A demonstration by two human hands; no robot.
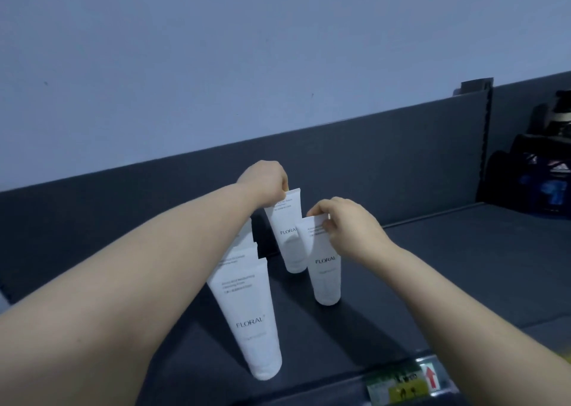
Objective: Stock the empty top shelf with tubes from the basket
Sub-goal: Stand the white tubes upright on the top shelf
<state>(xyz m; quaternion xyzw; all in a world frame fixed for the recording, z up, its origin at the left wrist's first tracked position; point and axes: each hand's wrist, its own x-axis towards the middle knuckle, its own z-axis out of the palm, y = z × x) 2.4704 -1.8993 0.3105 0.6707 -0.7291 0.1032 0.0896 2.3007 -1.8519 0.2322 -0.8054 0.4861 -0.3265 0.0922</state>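
White FLORAL tubes stand cap-down on the dark top shelf [448, 276]. My left hand [267, 183] pinches the crimped top of the rear tube [289, 239], which stands upright near the back panel. My right hand [346, 223] pinches the top edge of a nearer tube [324, 269], just right of and in front of the rear one. To the left a row of three tubes runs front to back; the front tube [250, 316] shows fully, and my left forearm partly hides the two behind it. The basket is out of view.
A dark back panel [401, 164] rises behind the shelf, with a pale wall above it. A vertical divider post [486, 146] separates a neighbouring bay holding dark packaged goods [537, 177]. A price label strip [404, 384] runs along the shelf's front edge.
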